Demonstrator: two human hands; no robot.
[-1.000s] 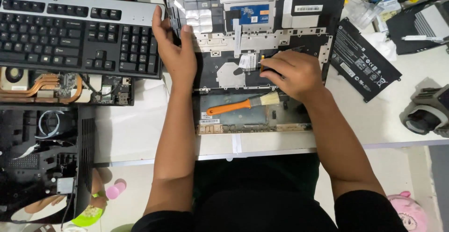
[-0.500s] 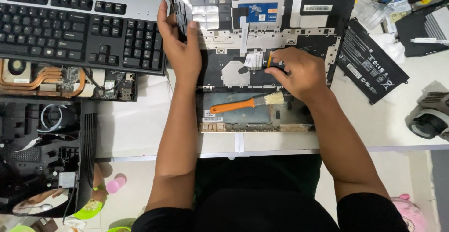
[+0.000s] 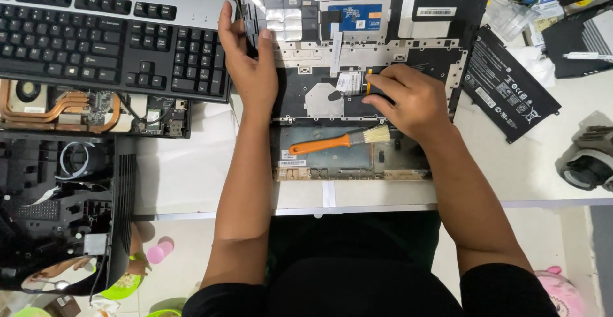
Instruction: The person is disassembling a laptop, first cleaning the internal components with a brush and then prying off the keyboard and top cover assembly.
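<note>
Laptop shell (image 3: 408, 30) lies opened on the white table (image 3: 191, 170) before us, its inner side up, with bare metal shielding, a blue circuit board (image 3: 354, 18) and a pale ribbon cable (image 3: 334, 49) exposed. Our left hand (image 3: 252, 68) rests flat on the shell's left part, fingers spread, holding nothing, steadying it. Our right hand (image 3: 408, 100) is closed around a small orange-tipped tool (image 3: 369, 81), apparently a screwdriver, pressed down near the middle of the shell. We judge the teardown well advanced: the flat black battery (image 3: 507, 81) is already out, lying just right of the shell, and an orange-handled brush (image 3: 338, 141) lies on a metal panel (image 3: 351, 157) below our hands. Boards and cable are still in place, so work inside remains. A black keyboard (image 3: 108, 33) and other opened computer parts (image 3: 89, 109) sit to the left.
</note>
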